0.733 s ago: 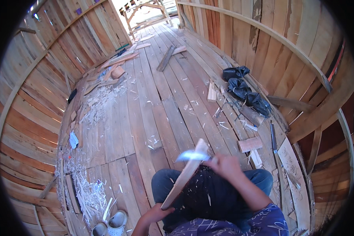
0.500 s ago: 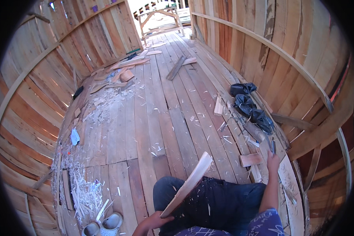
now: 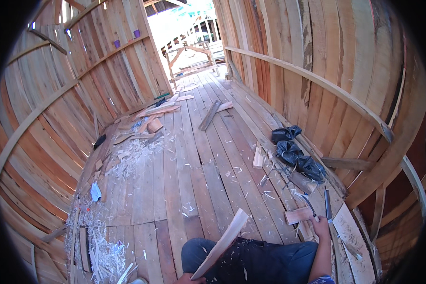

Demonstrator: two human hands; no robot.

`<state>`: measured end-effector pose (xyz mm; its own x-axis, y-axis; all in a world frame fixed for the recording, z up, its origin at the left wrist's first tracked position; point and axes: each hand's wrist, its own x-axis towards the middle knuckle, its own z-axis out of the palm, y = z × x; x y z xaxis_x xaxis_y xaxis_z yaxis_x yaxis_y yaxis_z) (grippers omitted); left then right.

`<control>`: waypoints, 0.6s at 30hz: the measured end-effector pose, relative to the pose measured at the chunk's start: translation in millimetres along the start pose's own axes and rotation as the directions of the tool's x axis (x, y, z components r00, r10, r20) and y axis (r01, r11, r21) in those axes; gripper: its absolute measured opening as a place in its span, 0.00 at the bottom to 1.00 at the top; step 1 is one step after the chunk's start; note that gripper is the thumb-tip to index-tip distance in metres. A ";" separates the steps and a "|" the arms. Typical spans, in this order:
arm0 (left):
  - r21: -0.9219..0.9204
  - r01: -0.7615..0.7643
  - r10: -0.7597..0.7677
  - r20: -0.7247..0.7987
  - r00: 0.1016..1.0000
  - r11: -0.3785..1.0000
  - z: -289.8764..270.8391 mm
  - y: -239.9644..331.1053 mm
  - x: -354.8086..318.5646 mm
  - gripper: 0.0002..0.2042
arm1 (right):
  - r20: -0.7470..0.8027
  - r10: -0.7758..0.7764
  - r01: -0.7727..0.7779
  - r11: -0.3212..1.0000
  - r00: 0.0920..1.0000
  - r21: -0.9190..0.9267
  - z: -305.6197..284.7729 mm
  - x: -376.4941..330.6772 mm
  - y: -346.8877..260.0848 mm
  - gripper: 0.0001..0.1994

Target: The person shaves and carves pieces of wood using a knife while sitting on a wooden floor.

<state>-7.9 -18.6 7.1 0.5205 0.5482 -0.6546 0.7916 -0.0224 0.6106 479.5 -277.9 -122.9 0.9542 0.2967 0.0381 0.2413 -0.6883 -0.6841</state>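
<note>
My left hand (image 3: 190, 279), partly cut off by the lower edge, is closed around the lower end of a flat wooden strip (image 3: 221, 244). The strip slants up to the right across my bent legs in dark trousers. At the right, my right hand (image 3: 321, 226) has its fingers closed at the lower end of a thin, dark curved tool (image 3: 309, 202), perhaps a curved-blade knife. Close beside that hand, a straight dark blade-like tool (image 3: 327, 203) lies next to a pale board (image 3: 348, 234). A short wood block (image 3: 298, 216) lies left of the right hand.
Black plastic bags (image 3: 288, 152) lie along the right wall. Wood shavings (image 3: 104, 251) spread over the plank floor at the left, near a light blue cloth-like piece (image 3: 95, 191). Offcuts (image 3: 155, 125) lie farther off, and a wooden frame (image 3: 191, 59) stands beyond the doorway.
The view has tilted up. My right hand has moved from the straight dark tool to the curved one beside it. My left hand still holds the wooden strip.
</note>
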 end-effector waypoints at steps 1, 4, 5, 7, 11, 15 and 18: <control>0.007 0.010 -0.010 -0.022 1.000 1.000 5.0 -17.5 6.7 0.14 | -0.053 -0.072 0.074 0.997 0.996 0.031 1.8 -4.5 -4.6 0.21; 0.020 -0.024 0.025 -0.089 0.996 1.000 9.2 -37.5 6.2 0.13 | 0.029 0.007 -0.012 0.987 1.000 0.162 -7.9 -23.2 -52.0 0.18; 0.120 -0.106 0.125 -0.162 0.979 0.987 8.1 -40.3 7.4 0.13 | 0.095 0.076 -0.095 0.972 0.993 0.217 -7.2 -28.7 -72.2 0.17; 0.330 -0.247 0.340 -0.265 0.902 0.911 9.3 -38.1 7.4 0.14 | -0.017 -0.141 0.138 0.928 0.990 0.347 8.5 -44.0 -85.9 0.15; 0.190 -0.025 0.079 -0.281 0.956 0.981 -16.0 23.5 -25.6 0.17 | 0.052 -0.423 0.372 0.842 0.904 0.392 22.2 -114.6 -163.7 0.17; 0.370 -0.097 0.203 -0.259 0.944 0.924 -12.3 19.5 -13.4 0.22 | 0.265 -0.580 0.460 0.793 0.770 0.401 45.1 -160.9 -203.3 0.20; 0.460 -0.070 0.253 -0.351 0.902 0.885 3.6 8.9 -4.8 0.23 | 0.369 -0.640 0.564 0.769 0.674 0.301 51.9 -161.5 -207.8 0.20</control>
<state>-2.2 -24.5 14.1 0.5578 0.7816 -0.2792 0.8114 -0.4427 0.3816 266.1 -148.4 -24.7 0.4239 0.8845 0.1946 0.6710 -0.1624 -0.7235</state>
